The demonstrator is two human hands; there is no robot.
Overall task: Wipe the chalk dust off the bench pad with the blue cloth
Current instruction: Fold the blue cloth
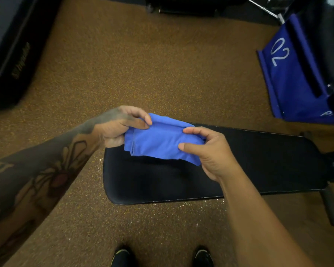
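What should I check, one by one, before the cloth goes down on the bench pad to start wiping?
1. Both hands hold the cloth: ok. The left hand and right hand each pinch an end of the blue cloth.
2. Cloth folded to a flat wad: ok, it looks doubled over.
3. Cloth on the pad: not ok, it seems held above the bench pad.
4. Pad free of objects: ok.
5. Where the chalk dust lies: cannot tell, the pad looks plain black.
6. Feet clear of the bench: ok, the shoes stand apart from it.
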